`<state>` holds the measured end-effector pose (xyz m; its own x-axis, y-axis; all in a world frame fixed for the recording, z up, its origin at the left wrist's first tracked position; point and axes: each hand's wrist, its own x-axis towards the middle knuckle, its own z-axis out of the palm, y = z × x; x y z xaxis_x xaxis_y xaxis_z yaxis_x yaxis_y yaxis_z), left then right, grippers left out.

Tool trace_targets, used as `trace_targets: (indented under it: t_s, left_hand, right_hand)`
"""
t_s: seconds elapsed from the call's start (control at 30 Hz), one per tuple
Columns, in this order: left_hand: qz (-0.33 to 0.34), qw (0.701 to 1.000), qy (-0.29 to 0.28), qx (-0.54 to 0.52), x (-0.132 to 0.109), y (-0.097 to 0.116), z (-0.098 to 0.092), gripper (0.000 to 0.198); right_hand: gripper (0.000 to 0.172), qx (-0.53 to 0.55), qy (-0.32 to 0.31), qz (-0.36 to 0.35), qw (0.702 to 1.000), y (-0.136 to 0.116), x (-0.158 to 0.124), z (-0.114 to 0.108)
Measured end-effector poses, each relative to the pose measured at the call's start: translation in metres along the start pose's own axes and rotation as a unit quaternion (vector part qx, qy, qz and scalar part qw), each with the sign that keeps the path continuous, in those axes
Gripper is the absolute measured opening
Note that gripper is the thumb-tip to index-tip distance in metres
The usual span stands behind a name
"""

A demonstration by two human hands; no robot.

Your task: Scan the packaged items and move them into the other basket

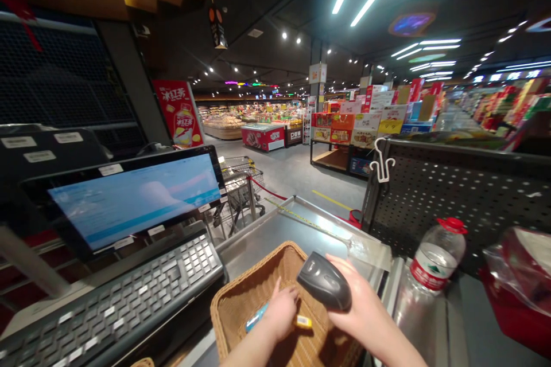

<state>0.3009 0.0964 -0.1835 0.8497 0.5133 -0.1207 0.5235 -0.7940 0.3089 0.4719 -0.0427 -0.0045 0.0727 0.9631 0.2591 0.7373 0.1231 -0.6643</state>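
Note:
My right hand (350,292) is wrapped round a dark grey handheld barcode scanner (325,280), held above the right side of a brown woven basket (224,309). Down inside the basket is my left hand (282,312), its fingers mostly curled. A small yellow item with a white label (303,321) shows at the right of this hand, and a light-blue item (257,318) at its left. Whether the curled fingers grip either one is hidden. The scanner's front end points left, over the basket.
The basket stands on a metal checkout counter (258,241). To the left are a keyboard (172,275) and a monitor (142,195). On the right stand a red-capped plastic bottle (437,258), a red bin (516,304) and a perforated black panel (430,189) bearing a white hook (381,163).

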Motion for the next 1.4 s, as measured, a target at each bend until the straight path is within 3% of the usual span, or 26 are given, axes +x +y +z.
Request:
trace_targets:
  t_s: [0.2,0.4,0.6,1.0,1.4]
  left_hand:
    - [-0.006,0.989,0.149,-0.013,-0.015,0.001,-0.042,0.040]
    - [0.004,0.969,0.247,0.013,-0.037,-0.004,-0.062,0.030]
    - [-0.017,0.964,0.261,0.035,-0.054,-0.006,-0.077,0.017]
    - [-0.052,0.942,0.321,0.082,-0.084,-0.008,-0.122,0.022]
    - [-0.113,0.911,0.370,0.144,-0.140,-0.011,-0.151,0.024]
  right_hand:
    - [0.062,0.028,0.017,-0.017,0.999,-0.001,0.001,0.000]
    - [0.055,0.017,0.014,-0.040,0.999,-0.012,0.001,-0.002]
    - [0.054,0.021,0.015,-0.046,0.999,-0.025,-0.001,-0.004]
    - [0.054,-0.004,0.026,-0.078,0.997,-0.037,-0.008,-0.005]
    - [0.052,0.055,-0.006,-0.105,0.993,-0.060,-0.008,0.009]
